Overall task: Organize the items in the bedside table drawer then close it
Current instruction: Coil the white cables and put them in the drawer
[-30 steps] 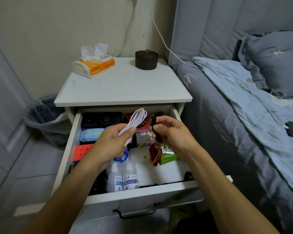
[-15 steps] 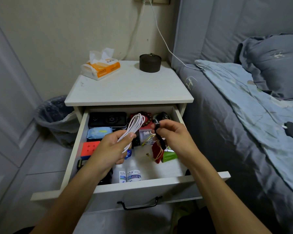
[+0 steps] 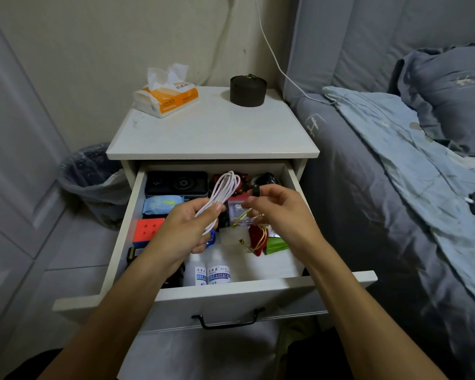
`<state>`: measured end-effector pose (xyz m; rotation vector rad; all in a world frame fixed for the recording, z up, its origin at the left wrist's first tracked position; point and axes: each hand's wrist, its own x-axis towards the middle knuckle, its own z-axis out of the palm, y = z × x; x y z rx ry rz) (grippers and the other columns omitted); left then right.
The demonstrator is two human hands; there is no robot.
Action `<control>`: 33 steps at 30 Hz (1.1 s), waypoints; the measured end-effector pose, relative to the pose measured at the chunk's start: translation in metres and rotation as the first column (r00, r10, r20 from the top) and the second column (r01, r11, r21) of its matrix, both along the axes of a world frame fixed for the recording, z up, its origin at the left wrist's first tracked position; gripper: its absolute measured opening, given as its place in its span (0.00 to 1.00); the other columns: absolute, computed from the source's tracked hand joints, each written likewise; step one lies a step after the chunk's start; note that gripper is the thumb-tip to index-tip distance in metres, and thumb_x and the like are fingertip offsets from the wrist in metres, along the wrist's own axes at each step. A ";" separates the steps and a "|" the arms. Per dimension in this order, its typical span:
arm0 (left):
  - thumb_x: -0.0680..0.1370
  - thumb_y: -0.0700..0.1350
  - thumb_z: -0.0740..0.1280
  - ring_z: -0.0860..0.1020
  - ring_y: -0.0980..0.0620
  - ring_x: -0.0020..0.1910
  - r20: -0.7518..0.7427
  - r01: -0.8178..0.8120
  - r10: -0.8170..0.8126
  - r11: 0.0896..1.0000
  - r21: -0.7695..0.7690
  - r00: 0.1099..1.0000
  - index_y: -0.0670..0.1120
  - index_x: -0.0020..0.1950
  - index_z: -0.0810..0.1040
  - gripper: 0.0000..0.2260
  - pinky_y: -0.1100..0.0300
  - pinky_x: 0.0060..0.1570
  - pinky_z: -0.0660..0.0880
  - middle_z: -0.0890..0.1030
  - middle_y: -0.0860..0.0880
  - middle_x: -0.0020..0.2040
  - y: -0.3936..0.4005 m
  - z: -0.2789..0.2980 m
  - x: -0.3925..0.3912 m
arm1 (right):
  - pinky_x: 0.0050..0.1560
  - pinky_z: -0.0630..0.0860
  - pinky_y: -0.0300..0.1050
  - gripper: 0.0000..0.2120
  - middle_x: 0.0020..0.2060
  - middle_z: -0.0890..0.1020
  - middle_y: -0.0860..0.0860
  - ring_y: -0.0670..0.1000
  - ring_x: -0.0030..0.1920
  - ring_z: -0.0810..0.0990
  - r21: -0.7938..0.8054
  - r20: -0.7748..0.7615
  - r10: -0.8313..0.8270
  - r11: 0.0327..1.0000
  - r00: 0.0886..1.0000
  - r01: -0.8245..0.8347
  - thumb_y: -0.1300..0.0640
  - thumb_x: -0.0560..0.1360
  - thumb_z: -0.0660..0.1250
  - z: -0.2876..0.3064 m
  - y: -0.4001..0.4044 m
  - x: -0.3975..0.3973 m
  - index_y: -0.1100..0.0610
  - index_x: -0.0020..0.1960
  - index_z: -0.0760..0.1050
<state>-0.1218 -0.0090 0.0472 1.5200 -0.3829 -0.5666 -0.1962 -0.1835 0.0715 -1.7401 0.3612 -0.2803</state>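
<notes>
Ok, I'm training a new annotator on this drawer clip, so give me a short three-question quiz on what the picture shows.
1. True or false: the drawer stands open.
2. What does the left hand grip? A) a tissue pack B) a coiled white cable C) a bottle
3. Fill in: the tissue pack and the dark round container sit on ___ of the bedside table.

Key:
1. True.
2. B, the coiled white cable.
3. Top.

The right hand pinches a small black band above the drawer.
</notes>
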 end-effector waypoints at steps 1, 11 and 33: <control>0.82 0.46 0.63 0.59 0.56 0.24 0.002 -0.002 0.002 1.000 0.004 1.000 0.44 0.52 0.80 0.08 0.64 0.21 0.57 0.69 0.50 0.31 0.000 0.000 0.001 | 0.40 0.80 0.41 0.05 0.39 0.84 0.56 0.48 0.38 0.82 -0.096 -0.013 -0.016 0.995 1.000 0.014 0.58 0.76 0.69 -0.003 -0.001 0.001 0.60 0.48 0.79; 0.82 0.46 0.63 0.59 0.56 0.24 -0.029 -0.033 0.032 0.999 -0.021 0.999 0.43 0.53 0.80 0.08 0.65 0.21 0.56 0.68 0.53 0.28 0.002 0.000 0.003 | 0.33 0.65 0.40 0.15 0.31 0.74 0.51 0.47 0.32 0.70 -0.341 -0.043 -0.071 0.939 0.997 0.052 0.57 0.82 0.54 -0.010 0.002 0.009 0.59 0.40 0.72; 0.81 0.46 0.64 0.73 0.63 0.32 0.424 0.249 -0.349 0.929 0.273 0.836 0.56 0.49 0.79 0.06 0.71 0.34 0.68 0.78 0.60 0.34 0.012 0.005 -0.001 | 0.32 0.72 0.38 0.06 0.31 0.80 0.54 0.46 0.29 0.71 0.390 -0.205 0.025 0.919 0.978 0.058 0.66 0.75 0.67 -0.004 0.007 0.009 0.64 0.47 0.83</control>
